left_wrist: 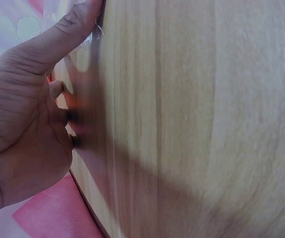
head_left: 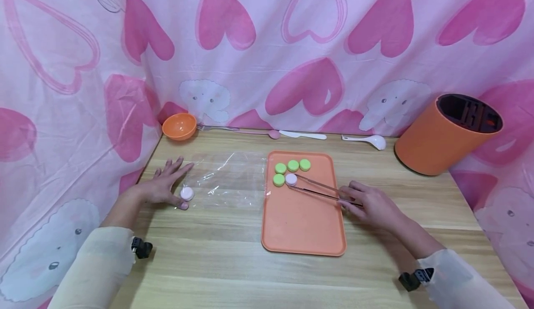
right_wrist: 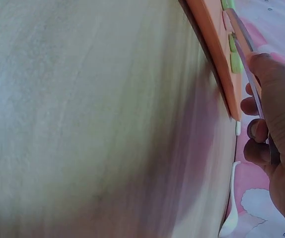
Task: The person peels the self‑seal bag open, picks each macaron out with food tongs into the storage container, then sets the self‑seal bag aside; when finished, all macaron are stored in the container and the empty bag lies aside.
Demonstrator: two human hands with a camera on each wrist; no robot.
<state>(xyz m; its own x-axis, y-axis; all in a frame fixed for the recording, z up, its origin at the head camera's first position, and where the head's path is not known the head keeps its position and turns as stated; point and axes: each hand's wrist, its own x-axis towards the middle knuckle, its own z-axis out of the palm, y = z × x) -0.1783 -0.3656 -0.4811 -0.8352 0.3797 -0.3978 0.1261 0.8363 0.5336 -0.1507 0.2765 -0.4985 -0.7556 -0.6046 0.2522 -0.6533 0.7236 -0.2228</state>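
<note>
My right hand grips metal tongs that reach left over an orange tray. The tong tips pinch a pale pink round disc on the tray, next to several green discs. In the right wrist view the right hand curls round the tongs beside the tray's edge. My left hand lies flat on the wooden table, fingers spread, at the edge of a clear plastic bag. A second pale pink disc lies by its thumb. The left wrist view shows the left hand's thumb pressed on the table.
At the back wall lie an orange bowl, a fork, a white knife and a white spoon. An orange utensil holder stands at the back right. Pink heart-patterned cloth encloses the table.
</note>
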